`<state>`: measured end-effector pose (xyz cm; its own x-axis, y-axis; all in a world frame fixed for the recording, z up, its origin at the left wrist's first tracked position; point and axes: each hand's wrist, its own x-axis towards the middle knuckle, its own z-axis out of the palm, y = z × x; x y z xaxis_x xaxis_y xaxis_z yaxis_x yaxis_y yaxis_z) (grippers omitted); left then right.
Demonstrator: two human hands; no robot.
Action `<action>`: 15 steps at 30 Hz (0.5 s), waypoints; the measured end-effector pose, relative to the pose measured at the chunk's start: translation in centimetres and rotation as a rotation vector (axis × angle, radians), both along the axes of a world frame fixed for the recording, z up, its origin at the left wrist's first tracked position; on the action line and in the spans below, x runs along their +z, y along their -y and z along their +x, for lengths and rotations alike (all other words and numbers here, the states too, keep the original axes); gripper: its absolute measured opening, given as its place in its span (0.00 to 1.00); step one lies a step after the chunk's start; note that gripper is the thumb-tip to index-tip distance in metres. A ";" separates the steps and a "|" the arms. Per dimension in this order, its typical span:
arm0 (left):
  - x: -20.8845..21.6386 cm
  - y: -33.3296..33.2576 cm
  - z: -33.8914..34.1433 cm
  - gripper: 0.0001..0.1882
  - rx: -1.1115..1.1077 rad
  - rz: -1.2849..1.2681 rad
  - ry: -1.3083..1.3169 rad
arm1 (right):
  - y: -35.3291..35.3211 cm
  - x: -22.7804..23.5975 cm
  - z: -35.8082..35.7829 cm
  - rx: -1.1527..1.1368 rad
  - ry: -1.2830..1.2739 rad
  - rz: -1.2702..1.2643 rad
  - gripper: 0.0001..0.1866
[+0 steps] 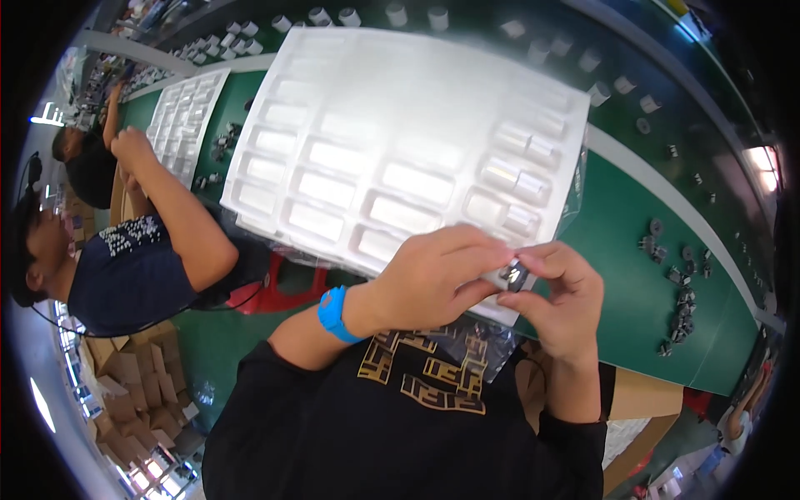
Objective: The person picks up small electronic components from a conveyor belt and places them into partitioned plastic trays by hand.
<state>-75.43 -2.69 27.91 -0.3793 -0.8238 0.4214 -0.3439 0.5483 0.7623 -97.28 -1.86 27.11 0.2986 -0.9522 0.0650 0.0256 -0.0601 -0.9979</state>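
Between my fingertips is a small, shiny dark-and-silver metal part (pixel 515 273). My left hand (pixel 433 275), with a blue band on its wrist, pinches the part from the left. From the right, the thumb and fingers of my right hand (pixel 565 296) close on it too. Both hands are over the near right corner of a large white moulded tray (pixel 350 118) with rows of rectangular pockets. Several silver cylindrical pieces (pixel 531 183) lie in pockets of its right-hand columns. The fingers partly hide the part, so its exact kind cannot be made out.
A green work surface (pixel 621 283) carries clustered small dark metal parts (pixel 683 312) at the right. White cylinders (pixel 396 14) stand along the far side behind a pale rail. A co-worker (pixel 125 258) sits at left by another white tray (pixel 185 117). Cardboard boxes (pixel 142 383) lie below.
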 end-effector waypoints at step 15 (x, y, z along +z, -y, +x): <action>1.1 3.5 -2.2 0.25 0.088 0.202 0.008 | 6.5 -0.1 -1.6 0.106 0.305 0.403 0.18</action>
